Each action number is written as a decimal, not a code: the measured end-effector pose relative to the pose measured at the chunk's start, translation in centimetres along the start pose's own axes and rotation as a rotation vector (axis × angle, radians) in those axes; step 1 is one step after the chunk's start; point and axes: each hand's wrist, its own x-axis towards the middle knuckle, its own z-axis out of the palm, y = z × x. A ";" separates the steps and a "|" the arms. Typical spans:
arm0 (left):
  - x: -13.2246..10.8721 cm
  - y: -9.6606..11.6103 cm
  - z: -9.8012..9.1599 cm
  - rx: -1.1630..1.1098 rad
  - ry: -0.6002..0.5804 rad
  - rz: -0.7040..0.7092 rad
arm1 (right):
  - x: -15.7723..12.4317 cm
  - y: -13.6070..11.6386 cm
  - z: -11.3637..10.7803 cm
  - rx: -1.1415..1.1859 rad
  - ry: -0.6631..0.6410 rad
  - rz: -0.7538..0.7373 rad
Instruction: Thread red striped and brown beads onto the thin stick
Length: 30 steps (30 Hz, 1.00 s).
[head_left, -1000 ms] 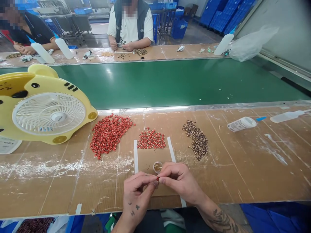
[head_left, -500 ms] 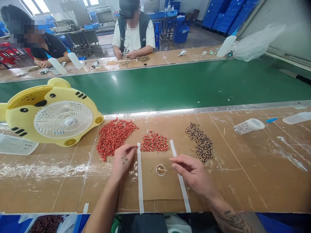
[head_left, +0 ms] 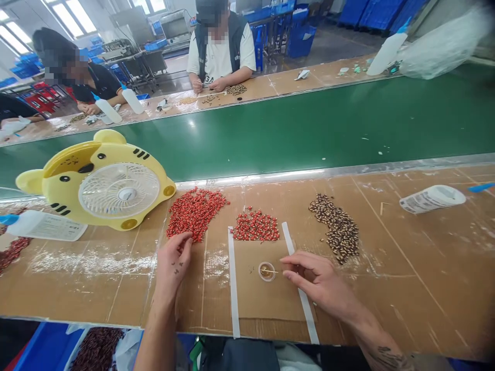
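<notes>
My left hand (head_left: 172, 265) is at the near edge of a large pile of small red pieces with pale tips (head_left: 195, 208). Its thumb and fingers are drawn together; whatever is between them is too small to make out. My right hand (head_left: 323, 281) hovers over the right white tape strip (head_left: 307, 314), thumb and forefinger apart with nothing visible between them. Close to those fingertips is a thin stick (head_left: 273, 271), resting in a small clear cup (head_left: 266, 278) of amber liquid. Behind the cup lies a smaller group of red pieces (head_left: 255, 226), between the two tape strips.
A pile of dark-and-tan pieces (head_left: 336, 229) lies to the right. A yellow animal-shaped fan (head_left: 168, 178) and a white bottle (head_left: 50, 226) stand left; a white tub (head_left: 431, 200) lies far right. Beyond the green belt (head_left: 270, 129), people sit working at another table.
My left hand has moved left, from beside the left tape strip to the large red pile. My right hand keeps its place near the stick. The whole view has shifted and tilted slightly.
</notes>
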 end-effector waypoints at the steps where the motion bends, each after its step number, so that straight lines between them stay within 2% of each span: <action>1: -0.5 -0.9 -0.7 0.047 0.015 -0.024 | 0.2 0.0 0.1 0.002 -0.032 -0.007; 4: -2.0 -3.0 -1.9 0.146 0.021 -0.066 | 0.8 0.2 0.6 0.011 -0.112 -0.046; 9: -3.1 -4.2 -1.6 0.171 0.001 -0.071 | 1.4 0.8 1.2 0.016 -0.139 -0.079; 22: -2.7 -3.1 -0.8 0.199 -0.143 0.045 | 1.6 0.9 1.2 -0.022 -0.121 -0.116; 27: -1.7 -2.5 -1.3 0.194 -0.212 0.097 | 1.6 0.9 0.9 -0.069 -0.119 -0.138; 30: -1.5 -2.0 -1.6 0.136 -0.248 0.058 | 1.5 0.6 1.0 -0.110 -0.083 -0.192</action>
